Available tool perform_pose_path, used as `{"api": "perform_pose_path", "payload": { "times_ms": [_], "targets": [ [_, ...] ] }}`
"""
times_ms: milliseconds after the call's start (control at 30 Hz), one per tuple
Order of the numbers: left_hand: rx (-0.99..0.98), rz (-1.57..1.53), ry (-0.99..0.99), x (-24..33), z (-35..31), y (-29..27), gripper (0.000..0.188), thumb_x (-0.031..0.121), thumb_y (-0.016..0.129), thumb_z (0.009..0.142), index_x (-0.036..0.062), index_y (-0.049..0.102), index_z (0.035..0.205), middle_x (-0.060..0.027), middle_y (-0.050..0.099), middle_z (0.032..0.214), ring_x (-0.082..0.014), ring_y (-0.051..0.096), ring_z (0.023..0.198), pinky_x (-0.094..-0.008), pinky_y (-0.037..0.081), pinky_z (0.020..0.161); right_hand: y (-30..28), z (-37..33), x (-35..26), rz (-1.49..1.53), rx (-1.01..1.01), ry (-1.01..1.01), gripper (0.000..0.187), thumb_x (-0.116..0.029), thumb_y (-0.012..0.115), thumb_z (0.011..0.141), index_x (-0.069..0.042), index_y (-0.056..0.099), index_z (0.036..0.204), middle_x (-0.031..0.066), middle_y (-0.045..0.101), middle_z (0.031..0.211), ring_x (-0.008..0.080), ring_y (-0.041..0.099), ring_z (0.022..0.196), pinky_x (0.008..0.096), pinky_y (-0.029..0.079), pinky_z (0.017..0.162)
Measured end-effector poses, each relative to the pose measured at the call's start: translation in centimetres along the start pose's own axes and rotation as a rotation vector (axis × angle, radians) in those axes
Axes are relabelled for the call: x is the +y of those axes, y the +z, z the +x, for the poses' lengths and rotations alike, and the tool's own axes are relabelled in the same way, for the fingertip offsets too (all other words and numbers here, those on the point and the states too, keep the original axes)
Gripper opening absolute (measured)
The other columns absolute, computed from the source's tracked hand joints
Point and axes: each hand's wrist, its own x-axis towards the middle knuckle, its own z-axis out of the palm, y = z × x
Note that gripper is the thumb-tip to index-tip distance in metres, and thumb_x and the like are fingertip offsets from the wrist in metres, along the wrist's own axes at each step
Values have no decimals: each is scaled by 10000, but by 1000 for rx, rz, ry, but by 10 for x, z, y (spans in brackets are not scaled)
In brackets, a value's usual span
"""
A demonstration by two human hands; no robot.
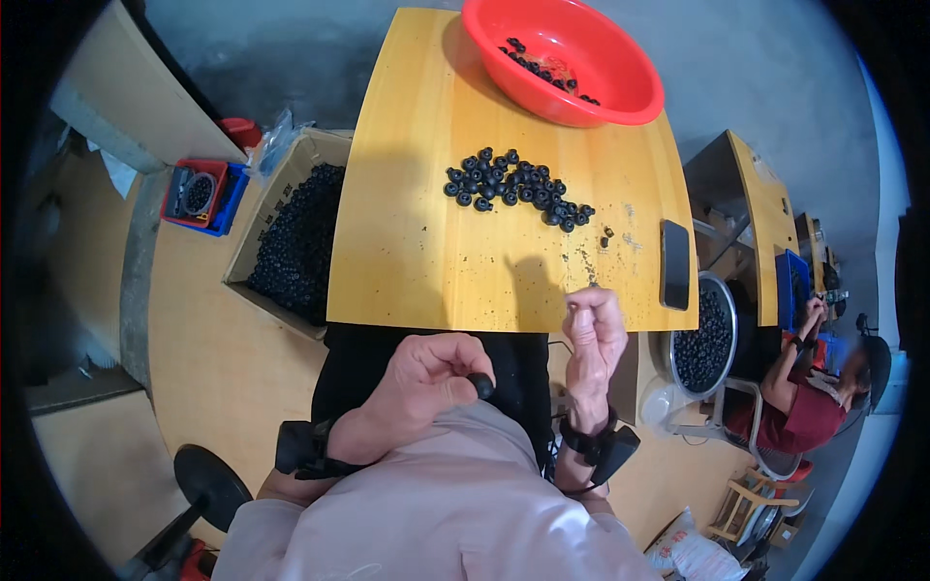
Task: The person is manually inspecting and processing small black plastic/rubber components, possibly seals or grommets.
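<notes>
Below the table's front edge, my left hand point(418, 385) is closed, pinching a small round black part point(480, 385) between thumb and fingertips. My right hand point(595, 334) is up at the front edge of the yellow wooden table point(407, 281), fingers curled into a pinch. Whatever it may hold is hidden or too small to make out. Beyond both hands lies a loose pile of similar black parts point(513, 182), several showing holes. Dark crumbs point(587, 257) are scattered on the wood in front of my right hand.
A red basin point(620, 92) with some black parts stands at the table's far end. A phone point(674, 264) lies by the right edge. Left of the table is a cardboard box point(250, 237) full of black parts; at right, a metal bowl point(731, 324) of them and a seated person point(804, 407).
</notes>
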Motion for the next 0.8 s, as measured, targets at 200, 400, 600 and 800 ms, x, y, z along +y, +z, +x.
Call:
{"api": "perform_pose_path", "payload": {
  "times_ms": [200, 400, 600, 800],
  "targets": [
    [-14, -47, 20, -5, 4, -3, 222, 191, 669, 775, 16, 545, 834, -27, 524, 770, -81, 469, 682, -207, 372, 616, 6, 2, -15, 367, -351, 171, 403, -279, 544, 842, 3, 484, 1124, -24, 411, 744, 77, 345, 637, 198, 279, 606],
    [-52, -151, 11, -9, 6, -7, 229, 202, 651, 790, 21, 531, 863, -36, 516, 784, -96, 472, 682, -219, 374, 616, 9, -15, -19, 391, -405, 83, 385, -133, 588, 832, 6, 472, 1172, -13, 451, 852, 102, 408, 694, 225, 350, 657],
    [-84, -169, 16, -9, 8, -11, 119, 51, 607, 785, 30, 556, 891, 17, 516, 797, -36, 436, 705, -178, 358, 630, 18, -9, -19, 141, -354, -89, 290, -70, 555, 842, 22, 539, 1117, 61, 570, 828, 132, 505, 715, 258, 416, 668],
    [58, -130, -1, -10, 7, -15, 140, -30, 555, 742, 7, 558, 877, -17, 533, 790, -74, 495, 734, -198, 394, 663, 37, -9, -35, -147, -454, -289, 367, -235, 541, 844, 25, 535, 1103, 109, 558, 715, 204, 532, 564, 282, 431, 533]
  ]
}}
